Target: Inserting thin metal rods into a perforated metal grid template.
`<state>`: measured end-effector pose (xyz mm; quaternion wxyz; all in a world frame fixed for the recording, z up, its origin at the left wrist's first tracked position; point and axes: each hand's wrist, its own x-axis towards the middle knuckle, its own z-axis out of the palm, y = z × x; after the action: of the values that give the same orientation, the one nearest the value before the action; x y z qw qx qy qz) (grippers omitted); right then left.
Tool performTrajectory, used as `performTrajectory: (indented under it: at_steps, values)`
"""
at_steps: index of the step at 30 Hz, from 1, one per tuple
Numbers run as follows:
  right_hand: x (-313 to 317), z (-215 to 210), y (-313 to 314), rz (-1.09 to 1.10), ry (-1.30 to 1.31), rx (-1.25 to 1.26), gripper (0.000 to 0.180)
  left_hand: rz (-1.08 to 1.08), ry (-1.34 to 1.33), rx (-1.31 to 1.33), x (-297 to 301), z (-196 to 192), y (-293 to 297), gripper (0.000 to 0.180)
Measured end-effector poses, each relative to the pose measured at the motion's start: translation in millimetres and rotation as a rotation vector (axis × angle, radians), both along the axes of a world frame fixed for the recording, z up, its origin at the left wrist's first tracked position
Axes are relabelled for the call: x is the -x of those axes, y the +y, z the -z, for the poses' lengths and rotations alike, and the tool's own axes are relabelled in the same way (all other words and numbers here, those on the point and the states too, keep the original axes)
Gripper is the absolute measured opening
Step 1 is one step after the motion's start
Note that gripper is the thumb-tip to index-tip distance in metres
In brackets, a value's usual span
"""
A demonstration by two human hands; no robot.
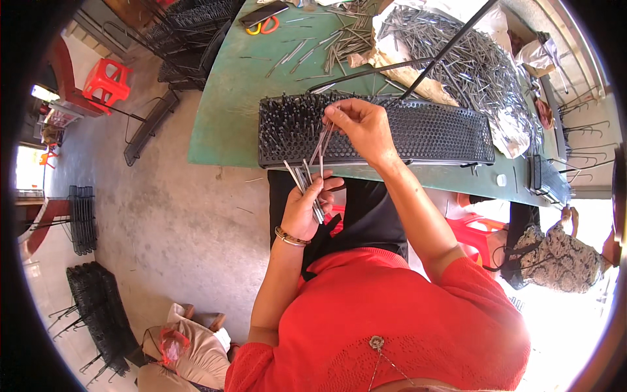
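My left hand [305, 208] is closed round a small bundle of thin metal rods [302, 178], just in front of the table's near edge. Over the black perforated rack [431, 127], my right hand [359, 124] pinches a few more thin rods whose lower ends reach down to the left hand. Many dark rods [290, 124] stand upright in the holes of the rack's left part. Bare holes show in its right part. What lies under my right palm is hidden.
Scissors [262, 26] with orange and yellow handles and loose rods [346, 42] lie on the green table [222, 98]. A big heap of rods [464, 62] sits on torn wrapping at the far right. Another person [565, 258] is at the right; red stools [108, 81] and stacked black racks [98, 313] stand left.
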<state>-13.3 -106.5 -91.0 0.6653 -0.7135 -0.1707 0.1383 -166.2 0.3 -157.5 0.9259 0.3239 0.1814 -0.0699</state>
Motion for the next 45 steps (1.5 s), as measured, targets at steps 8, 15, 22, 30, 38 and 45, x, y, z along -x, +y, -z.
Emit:
performTrajectory:
  at_steps: [8, 15, 22, 30, 38, 45]
  values:
    - [-6, 13, 14, 0.157, -0.177, 0.027, 0.020, 0.002, 0.053, -0.028, 9, 3, -1, 0.025]
    - [9, 4, 23, 0.158, -0.457, 0.165, 0.017, 0.025, 0.059, -0.083, 8, 1, -1, 0.024]
    - [13, 2, 22, 0.205, -0.550, 0.162, 0.014, 0.023, 0.057, -0.059, 10, 2, -1, 0.025]
    - [11, 6, 22, 0.276, -0.528, 0.157, 0.011, 0.032, 0.056, -0.055, 10, 3, 1, 0.024]
    - [18, 12, 26, 0.235, -0.669, 0.176, 0.012, 0.026, 0.052, -0.067, 11, 2, -2, 0.023]
    - [16, 24, 25, 0.121, -0.809, 0.239, 0.015, 0.017, 0.061, -0.089, 11, 0, -3, 0.022]
